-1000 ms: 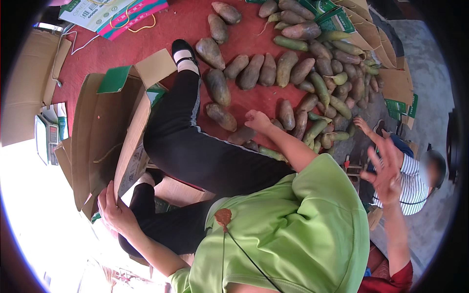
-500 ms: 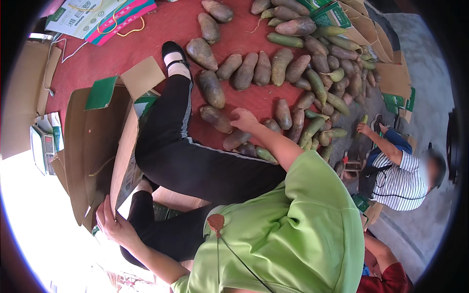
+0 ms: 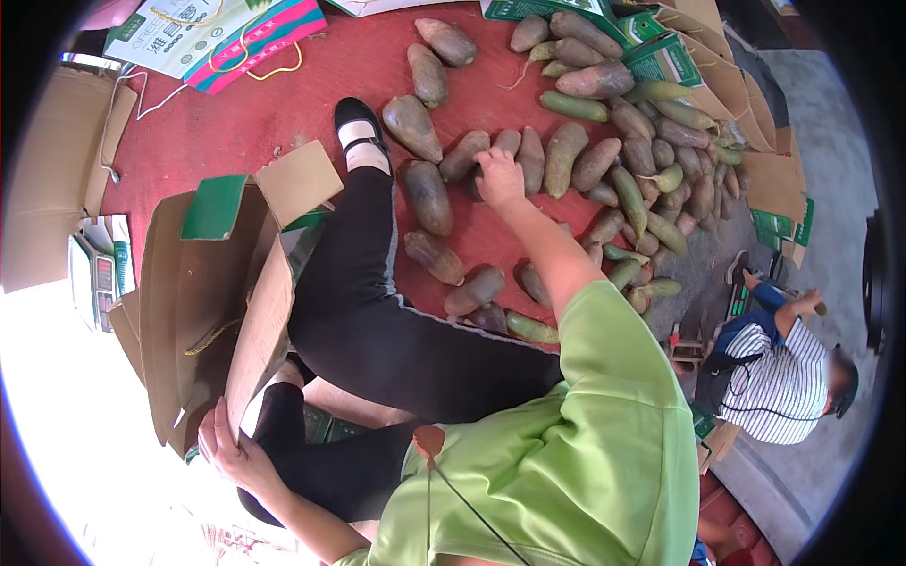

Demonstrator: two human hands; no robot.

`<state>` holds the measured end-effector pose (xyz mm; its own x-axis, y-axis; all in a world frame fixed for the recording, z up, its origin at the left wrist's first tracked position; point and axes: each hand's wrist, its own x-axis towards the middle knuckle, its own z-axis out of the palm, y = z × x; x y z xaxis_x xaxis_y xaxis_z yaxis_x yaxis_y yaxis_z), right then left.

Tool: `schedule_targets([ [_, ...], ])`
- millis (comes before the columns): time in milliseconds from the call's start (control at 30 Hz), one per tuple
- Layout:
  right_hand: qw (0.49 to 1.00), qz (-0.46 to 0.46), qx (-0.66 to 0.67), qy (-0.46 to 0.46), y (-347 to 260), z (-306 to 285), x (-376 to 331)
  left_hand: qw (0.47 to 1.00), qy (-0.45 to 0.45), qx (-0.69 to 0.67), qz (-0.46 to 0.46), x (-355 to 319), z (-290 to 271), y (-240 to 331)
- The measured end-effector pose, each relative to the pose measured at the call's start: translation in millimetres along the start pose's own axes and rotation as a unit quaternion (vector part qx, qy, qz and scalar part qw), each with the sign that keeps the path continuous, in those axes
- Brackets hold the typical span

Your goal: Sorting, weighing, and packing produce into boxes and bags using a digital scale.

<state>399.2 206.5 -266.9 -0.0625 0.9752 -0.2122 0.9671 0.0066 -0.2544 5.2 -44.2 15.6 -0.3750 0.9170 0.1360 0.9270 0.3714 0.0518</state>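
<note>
My right hand [image 3: 500, 177] reaches over the row of long radishes, its fingers curled on a brownish-green radish [image 3: 507, 141] that the hand partly covers. Neighbouring it are another radish [image 3: 464, 156] and a greener, thicker one [image 3: 566, 158]. At the lower left, my left hand [image 3: 234, 457] pinches the edge of an open cardboard box [image 3: 257, 330], fingers outside and the thumb side toward me. The box stands beside my bent leg; little of its inside shows, apart from a yellow cord [image 3: 212, 338].
A big heap of radishes [image 3: 675, 174] lies at the right on the red mat [image 3: 283, 123]. Open cartons [image 3: 769, 184] stand behind it. Gift bags [image 3: 255, 47] lie at the far left, a scale [image 3: 99, 283] below them. A person in a striped shirt [image 3: 779, 382] sits at the right.
My right hand has gone from the nearer radishes up to the row farther off. My left hand keeps its hold on the box. The co-worker's arm has drawn back from the heap.
</note>
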Motion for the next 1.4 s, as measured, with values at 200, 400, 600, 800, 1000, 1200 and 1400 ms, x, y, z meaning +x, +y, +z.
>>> schedule_targets([
  [200, 0.959, -0.178, -0.207, -0.082, -17.5, -5.5, 55.4, 1.000, -0.014, -0.006, -0.002, 3.2, -1.8, 2.6],
  [400, 0.904, -0.291, -0.279, -0.141, -0.8, 6.9, 84.5, 1.000, 0.001, 0.010, 0.008, 3.2, 2.2, -5.0],
  [600, 0.885, -0.301, -0.310, -0.173, -13.9, 8.7, 89.0, 1.000, 0.011, -0.010, 0.017, 9.1, -0.4, -1.8],
  [800, 0.857, -0.331, -0.344, -0.194, -12.1, 6.8, 88.0, 1.000, 0.011, 0.018, 0.019, 16.3, -2.9, 4.1],
  [1000, 0.826, -0.361, -0.382, -0.203, -25.7, -0.8, 78.5, 1.000, 0.005, 0.010, -0.004, 16.1, -7.1, 2.6],
  [1200, 0.852, -0.299, -0.378, -0.203, -26.9, -7.2, 70.7, 1.000, 0.019, 0.022, 0.010, 23.1, -7.2, 5.0],
  [1400, 0.825, -0.309, -0.396, -0.258, -35.4, -6.2, 69.9, 0.999, 0.021, 0.025, 0.011, 20.9, -15.0, 4.0],
])
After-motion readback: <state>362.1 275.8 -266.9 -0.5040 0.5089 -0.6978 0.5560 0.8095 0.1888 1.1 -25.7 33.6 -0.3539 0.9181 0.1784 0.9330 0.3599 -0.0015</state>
